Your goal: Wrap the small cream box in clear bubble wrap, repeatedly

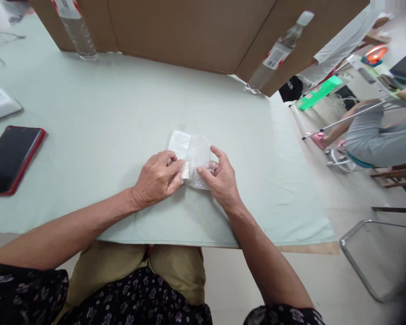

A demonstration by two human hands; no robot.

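A clear bubble-wrap piece (199, 155) lies over the pale green cloth near the table's front, with a whitish flat part at its left. My left hand (158, 177) pinches a small pale item (185, 171) at the wrap's lower left; what the item is cannot be made out. The wrap's right edge is held by my right hand (223, 178), thumb on top and other fingers partly beneath it, index finger stretched outward.
Behind stands a brown cardboard panel (176, 31) with a water bottle (77, 36) at left and another bottle (274, 56) at right. A red-cased phone (11, 158) and a white device (0, 104) lie far left. A seated person (379, 131) is at right.
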